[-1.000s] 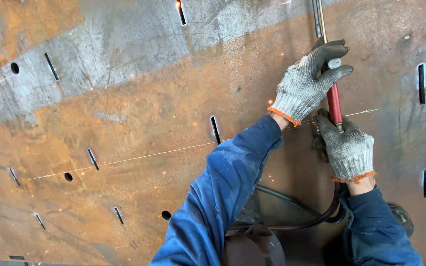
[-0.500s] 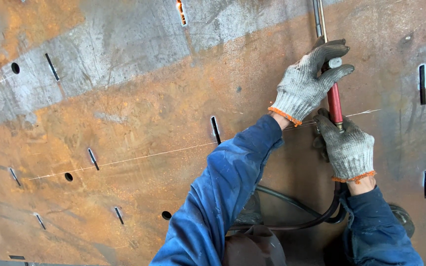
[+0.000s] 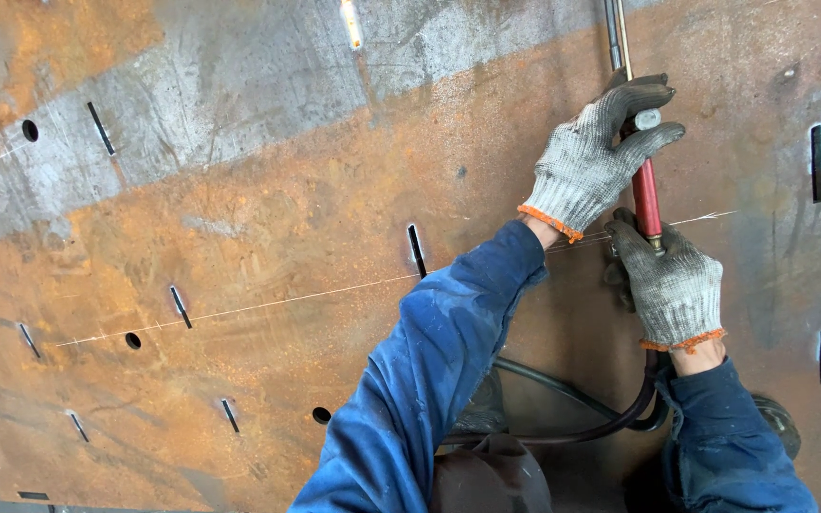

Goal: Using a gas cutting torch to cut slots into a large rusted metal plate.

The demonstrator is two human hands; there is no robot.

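Head view: both hands in grey knit gloves with orange cuffs, blue sleeves. Left hand (image 3: 593,161) wrapped around upper part of cutting torch (image 3: 645,190), fingers curled over small valve knob (image 3: 647,120). Right hand (image 3: 674,285) gripping torch lower down, just below red handle section. Torch lies upright against rusty steel plate (image 3: 268,237), metal tubes running off top edge. Black hose (image 3: 572,418) loops from under right hand. Plate shows slots, round holes, thin scribed line (image 3: 239,311).
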